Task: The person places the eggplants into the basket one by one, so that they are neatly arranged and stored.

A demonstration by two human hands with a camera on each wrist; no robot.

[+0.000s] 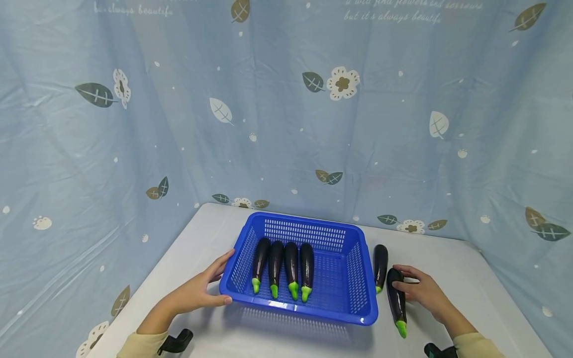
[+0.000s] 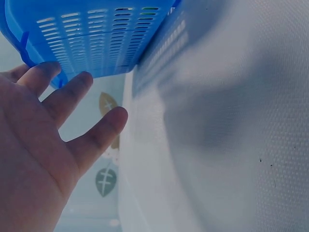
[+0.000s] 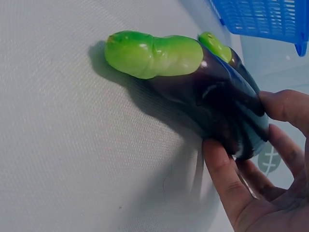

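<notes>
A blue plastic basket [image 1: 297,314] with slotted walls stands on the table and holds several dark purple eggplants [image 1: 291,268] in a row, green stem ends toward me. My left hand [image 1: 200,291] is at its left side, fingertips at the rim and thumb by the front left corner. In the left wrist view its fingers [image 2: 72,99] spread out below the rim. Right of the basket, my right hand [image 1: 421,290] grips an eggplant [image 3: 217,96] round its upper end, thumb on one side and fingers on the other. Another eggplant [image 1: 380,263] lies between it and the basket.
The white table [image 1: 215,223] carries the basket and the loose eggplants. Behind and at both sides hangs a light blue curtain [image 1: 277,129] printed with leaves and flowers. Black straps with mounts [image 1: 177,342] sit at both wrists.
</notes>
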